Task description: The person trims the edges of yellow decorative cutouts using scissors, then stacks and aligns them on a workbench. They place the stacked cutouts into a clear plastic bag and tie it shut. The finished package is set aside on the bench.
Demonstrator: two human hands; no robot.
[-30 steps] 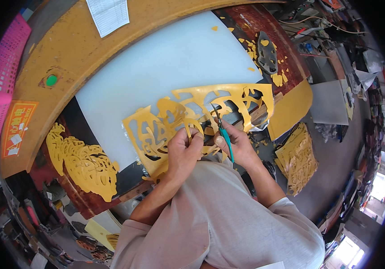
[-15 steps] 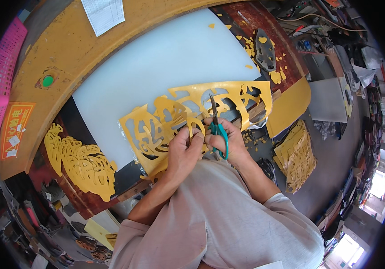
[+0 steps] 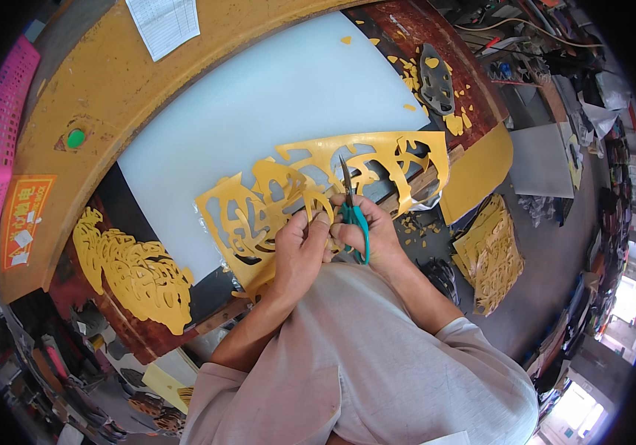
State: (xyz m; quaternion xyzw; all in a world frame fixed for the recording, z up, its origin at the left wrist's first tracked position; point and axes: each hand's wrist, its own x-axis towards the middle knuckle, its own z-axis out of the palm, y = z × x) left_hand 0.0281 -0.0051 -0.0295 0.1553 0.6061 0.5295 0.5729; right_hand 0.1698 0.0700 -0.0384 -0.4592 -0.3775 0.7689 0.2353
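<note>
Pointing forward, long axis tilted left, teal scissors [image 3: 362, 220] gripped by right hand [image 3: 383, 236], left hand [image 3: 299, 243] pinching yellow sheet [image 3: 277, 178]

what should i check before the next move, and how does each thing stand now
1. Scissors in the right hand: ok, held.
2. Blades pointing away from the left hand: ok.
3. Curved yellow strip held in the left hand: ok.
4. Yellow cut-out sheet wholly on the white board: not ok, it reaches past the near edge.
5. Right hand touching the strip: cannot tell, too crowded there.
</note>
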